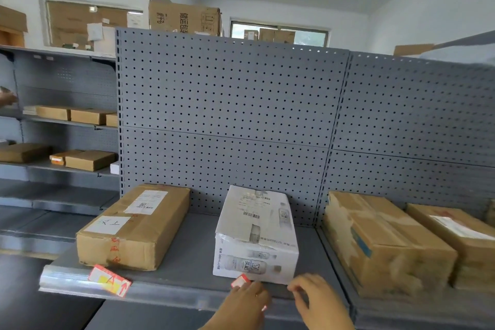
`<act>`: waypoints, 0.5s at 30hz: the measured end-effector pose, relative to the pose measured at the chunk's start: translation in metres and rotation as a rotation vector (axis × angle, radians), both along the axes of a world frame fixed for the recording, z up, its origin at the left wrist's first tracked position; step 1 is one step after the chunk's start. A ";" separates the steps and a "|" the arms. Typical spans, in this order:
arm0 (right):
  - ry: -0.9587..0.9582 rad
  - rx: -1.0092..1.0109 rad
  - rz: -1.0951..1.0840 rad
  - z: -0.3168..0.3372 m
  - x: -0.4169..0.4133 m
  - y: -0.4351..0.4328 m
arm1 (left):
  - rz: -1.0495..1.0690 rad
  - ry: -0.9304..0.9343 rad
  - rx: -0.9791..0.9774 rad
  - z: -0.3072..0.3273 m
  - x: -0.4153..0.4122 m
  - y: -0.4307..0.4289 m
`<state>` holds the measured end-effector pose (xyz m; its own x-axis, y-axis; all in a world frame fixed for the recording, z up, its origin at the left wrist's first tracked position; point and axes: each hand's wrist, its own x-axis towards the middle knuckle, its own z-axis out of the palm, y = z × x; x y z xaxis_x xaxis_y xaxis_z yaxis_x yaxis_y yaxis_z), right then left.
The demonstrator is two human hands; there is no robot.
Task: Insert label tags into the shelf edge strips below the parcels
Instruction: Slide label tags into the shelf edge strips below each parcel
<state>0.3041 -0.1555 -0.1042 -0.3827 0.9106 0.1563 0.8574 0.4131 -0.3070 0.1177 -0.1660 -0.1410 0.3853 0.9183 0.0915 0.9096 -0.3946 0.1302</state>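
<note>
Tag (240,282) in L hand (247,300) at strip (171,293) — below white parcel (255,236)

**Count on and around the near shelf**

Parcels on the near shelf level: 4 fully or mostly in view.
- 3 brown cardboard: left brown parcel (134,228), big worn brown parcel (385,246), far-right brown parcel (460,238)
- 1 white: white printed parcel (255,236)
- a sliver of something further at the right edge, can't tell what

Red-and-white label tags: 2, the left tag (109,280) and the tag at the hands (240,281).

Hands: 2, left hand (247,303) and right hand (320,300).

Perforated back panels: 2 columns, each split into 2 stacked panels.

Background rack on the left: about 6 brown boxes over 2 shelves; count is rough due to blur.
</note>
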 end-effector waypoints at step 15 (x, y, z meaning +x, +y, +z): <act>0.145 0.007 -0.448 0.029 0.168 -0.068 | -0.416 -0.095 0.141 0.026 0.174 0.022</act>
<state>0.4717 -0.2240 -0.0754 0.0740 0.9798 0.1859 0.9004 0.0145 -0.4349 0.2914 -0.1442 -0.1153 0.7026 0.6634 0.2574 0.6567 -0.7438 0.1246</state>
